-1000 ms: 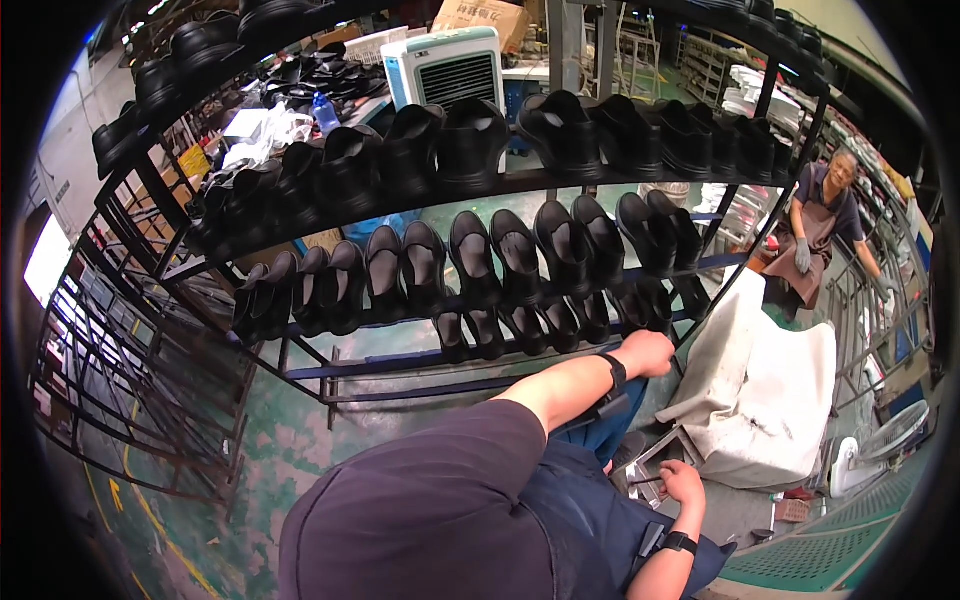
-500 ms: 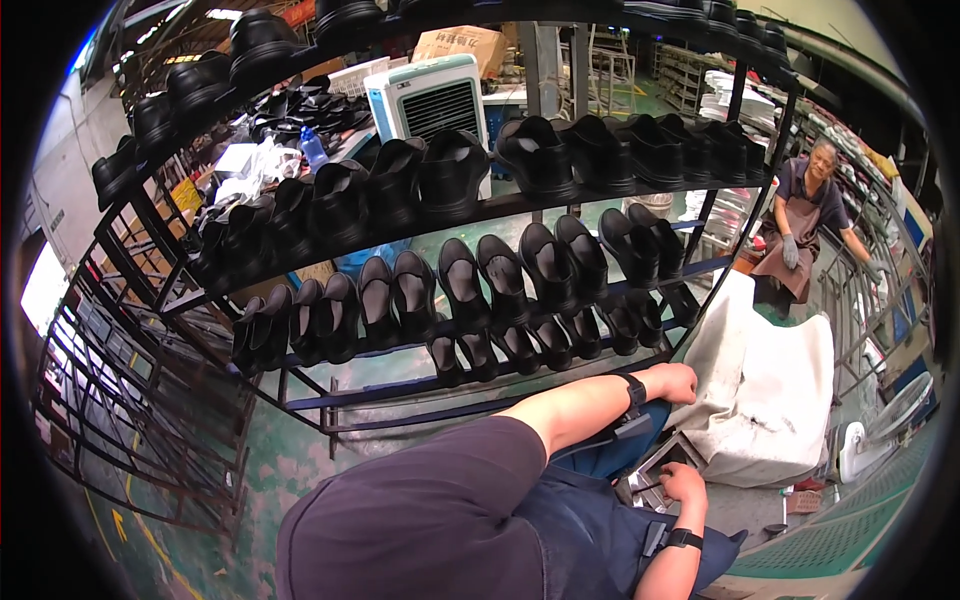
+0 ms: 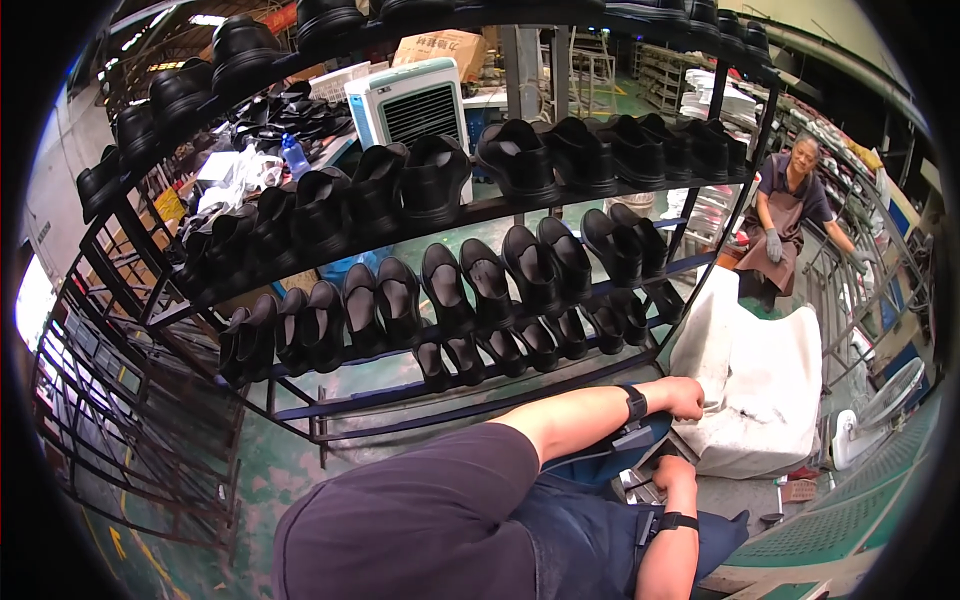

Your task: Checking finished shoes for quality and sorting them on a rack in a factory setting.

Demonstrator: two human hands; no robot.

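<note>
My left hand (image 3: 685, 397) is closed in a fist beside a white cloth-draped block (image 3: 765, 395). Whatever its fingers might hold is hidden. Lower down, my right hand (image 3: 675, 471) curls over a small metal box (image 3: 637, 487) by my lap. A dark object, too small to name, shows at its fingertips. Both wrists wear black straps with small devices. A dark blue apron (image 3: 585, 535) covers my lap.
Black shoes (image 3: 447, 290) stand in rows on a dark metal rack (image 3: 400, 410) ahead. A person (image 3: 785, 210) wearing gloves and a brown apron sits at the far right. Nearby are a white fan (image 3: 850, 435), an air cooler (image 3: 410, 105) and an empty rack (image 3: 130, 420).
The view has shifted slightly, moving the rack and person a little left in the picture. My right hand has curled more, with a dark object now showing at its fingers. My left fist stays closed.
</note>
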